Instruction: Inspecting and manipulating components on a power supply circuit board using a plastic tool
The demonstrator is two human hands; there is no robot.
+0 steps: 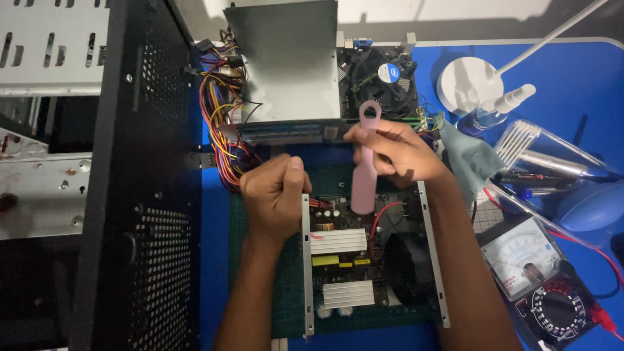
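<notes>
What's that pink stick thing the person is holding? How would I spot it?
Find the opened power supply box lying on the green mat in the middle. Just above it, the right hand pinches a flat pink tool. It is the only pink thing there, with a ring-shaped loop at its top.

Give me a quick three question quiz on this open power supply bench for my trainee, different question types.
1. True or false: the right hand holds a pink brush handle above the open power supply.
2. Multiple choice: where does the analog multimeter lie? A) left of the black perforated case panel B) at the lower right on the blue table C) on top of the CPU fan
3. Fill in: the left hand is closed in a ____ at the power supply's upper left corner.

Key: 1 true; 2 B; 3 fist
</notes>
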